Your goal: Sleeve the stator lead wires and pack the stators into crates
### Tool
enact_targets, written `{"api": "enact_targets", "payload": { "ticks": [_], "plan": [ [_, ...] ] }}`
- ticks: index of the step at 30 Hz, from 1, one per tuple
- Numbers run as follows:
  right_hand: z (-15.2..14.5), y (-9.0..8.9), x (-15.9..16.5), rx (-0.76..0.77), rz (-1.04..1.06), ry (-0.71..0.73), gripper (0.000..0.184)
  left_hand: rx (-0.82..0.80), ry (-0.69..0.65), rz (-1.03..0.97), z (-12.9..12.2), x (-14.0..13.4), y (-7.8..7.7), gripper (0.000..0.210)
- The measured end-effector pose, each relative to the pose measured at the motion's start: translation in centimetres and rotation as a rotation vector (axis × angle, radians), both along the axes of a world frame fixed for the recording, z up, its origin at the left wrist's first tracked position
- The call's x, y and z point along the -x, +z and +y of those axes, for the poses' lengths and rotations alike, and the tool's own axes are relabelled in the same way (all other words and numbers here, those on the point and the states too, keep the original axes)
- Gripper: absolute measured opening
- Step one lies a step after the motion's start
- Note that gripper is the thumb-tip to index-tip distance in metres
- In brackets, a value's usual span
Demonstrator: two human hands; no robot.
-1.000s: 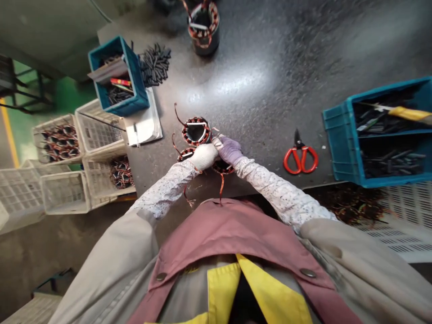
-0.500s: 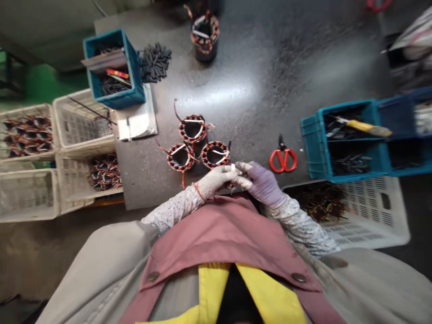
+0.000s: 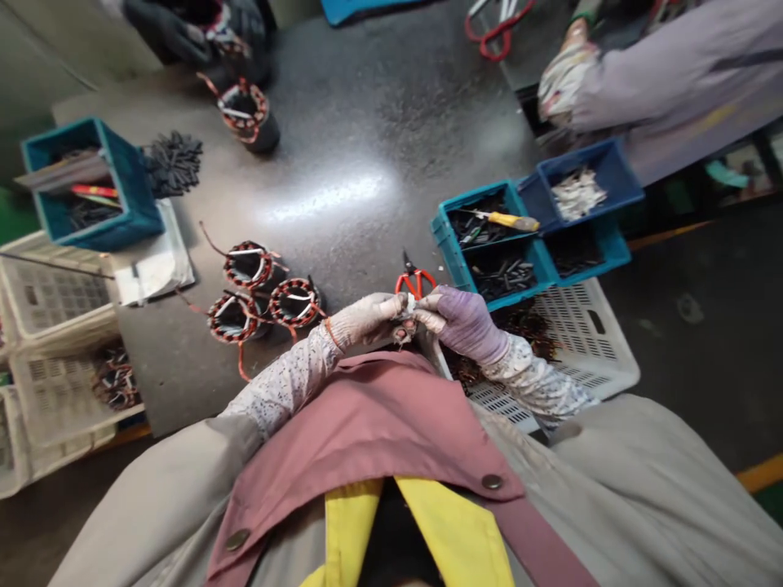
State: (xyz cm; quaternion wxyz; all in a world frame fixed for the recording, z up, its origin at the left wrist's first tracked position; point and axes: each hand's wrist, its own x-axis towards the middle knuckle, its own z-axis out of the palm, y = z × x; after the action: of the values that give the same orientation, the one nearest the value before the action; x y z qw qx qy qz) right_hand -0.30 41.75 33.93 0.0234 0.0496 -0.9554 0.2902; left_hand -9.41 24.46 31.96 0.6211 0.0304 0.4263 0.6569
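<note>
My left hand [image 3: 369,319], in a pale knit glove, meets my right hand [image 3: 470,324], in a purple glove, close in front of my apron. Both hands are closed, fingertips pinched together around something small and partly white that the fingers mostly hide. Just beyond the fingertips lie red-handled scissors [image 3: 417,281], their handles partly covered. Left of my left hand stand three motor stators wound with copper wire: one at the back [image 3: 248,265], one at front left [image 3: 233,318] and one by my wrist [image 3: 296,302]. White strips lie across their tops, and loose wire ends stick out.
Blue bins [image 3: 453,265] with dark pieces and a yellow-handled tool stand right, above a white crate [image 3: 605,359]. Another blue bin [image 3: 110,220], papers [image 3: 156,265] and crates [image 3: 61,326] are left. Co-workers' gloved hands [image 3: 245,33] [image 3: 566,77] show beyond, one near another stator [image 3: 260,122].
The view has swung right, so the table's things appear further left. My hands stay pinched together, now in front of the scissors. Co-workers' hands and an arm have come into view.
</note>
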Motion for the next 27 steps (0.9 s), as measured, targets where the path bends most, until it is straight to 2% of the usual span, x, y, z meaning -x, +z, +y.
{"api": "enact_targets", "payload": {
  "ticks": [3,6,10,12,15,18,22,24,27],
  "plan": [
    [2.5,0.5,-0.9,-0.048,0.080,-0.208,0.030,-0.030,0.164,-0.070,4.3,0.5,-0.6,0.050],
    [4.2,0.2,-1.2,-0.006,0.182,-0.310,0.030,-0.075,0.212,-0.087,7.6,0.7,-0.6,0.049],
    [5.4,-1.3,-0.6,0.053,0.174,-0.452,0.029,-0.063,0.260,-0.084,10.5,0.3,0.5,0.039],
    [5.6,-2.1,0.0,0.071,0.159,-0.523,0.036,-0.036,0.345,-0.103,11.7,-0.2,0.8,0.035],
    [5.9,-2.9,1.1,0.040,0.156,-0.596,0.036,-0.016,0.487,-0.149,13.3,-0.8,0.7,0.028],
    [6.0,-3.2,1.8,-0.039,0.135,-0.584,0.032,-0.012,0.529,-0.132,14.5,-1.1,0.5,0.026],
    [7.7,-2.6,1.7,-0.093,0.110,-0.514,0.030,0.048,0.402,-0.133,15.4,-0.6,1.1,0.031],
    [10.4,-1.5,1.7,-0.112,0.123,-0.616,0.032,0.124,0.343,-0.187,15.0,0.0,1.3,0.035],
    [16.9,0.7,2.8,-0.197,0.144,-0.870,0.034,0.238,0.367,-0.245,12.9,0.6,0.9,0.033]
  ]
}}
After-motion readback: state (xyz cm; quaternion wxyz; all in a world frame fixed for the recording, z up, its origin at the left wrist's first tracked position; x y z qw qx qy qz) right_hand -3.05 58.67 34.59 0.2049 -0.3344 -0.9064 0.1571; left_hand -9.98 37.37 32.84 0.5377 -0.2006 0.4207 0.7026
